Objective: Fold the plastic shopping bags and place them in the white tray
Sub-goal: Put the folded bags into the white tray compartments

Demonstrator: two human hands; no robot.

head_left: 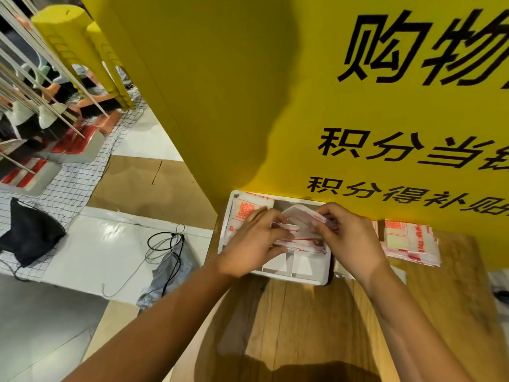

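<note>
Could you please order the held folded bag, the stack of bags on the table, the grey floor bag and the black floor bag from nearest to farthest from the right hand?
1. Folded bag: pinched in the right hand.
2. Stack of bags: on the table, just right.
3. Grey bag: floor, left of the table.
4. Black bag: floor, far left.

Low in the middle of the frame, my left hand (253,244) and right hand (349,238) both pinch a folded bag (298,232), white with red print, over the white tray (297,274) on the wooden table (303,326). More folded bags (245,210) lie in the tray's left part. A stack of bags (410,241) sits further right, against the yellow sign (275,106).
</note>
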